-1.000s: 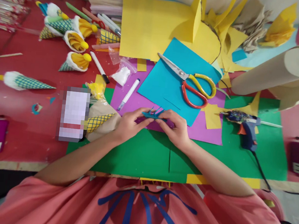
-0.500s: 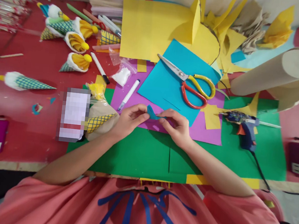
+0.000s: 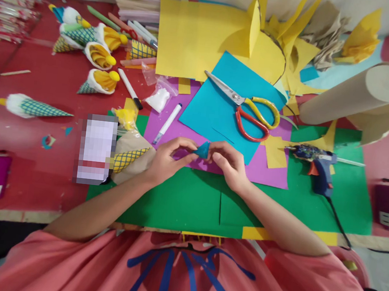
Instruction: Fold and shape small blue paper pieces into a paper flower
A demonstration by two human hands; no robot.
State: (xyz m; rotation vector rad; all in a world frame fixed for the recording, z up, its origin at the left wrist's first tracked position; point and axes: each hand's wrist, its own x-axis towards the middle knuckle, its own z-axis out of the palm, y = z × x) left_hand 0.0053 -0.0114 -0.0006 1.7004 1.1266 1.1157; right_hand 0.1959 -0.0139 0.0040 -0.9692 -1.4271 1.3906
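Note:
Both my hands meet over the purple sheet (image 3: 268, 169) near the table's middle. My left hand (image 3: 168, 159) and my right hand (image 3: 230, 165) each pinch a small folded piece of blue paper (image 3: 202, 150) between fingertips and thumb. The piece stands bunched into a small point between the hands. Just behind it lies a larger blue sheet (image 3: 216, 106) with slits cut at its near edge. Scissors (image 3: 250, 107) with red and yellow handles rest on that sheet.
A blue glue gun (image 3: 317, 163) with its cord lies on the green sheet (image 3: 182, 199) to the right. A cardboard roll (image 3: 355, 100) sits at the far right. Yellow sheets (image 3: 192, 34), markers (image 3: 167, 123) and several paper cones (image 3: 97, 79) fill the back and left.
The blue paper strip, spread flat with fringe showing a second ago, has been gathered and bunched into a small upright point. Both hands stayed in place, fingers working closer together.

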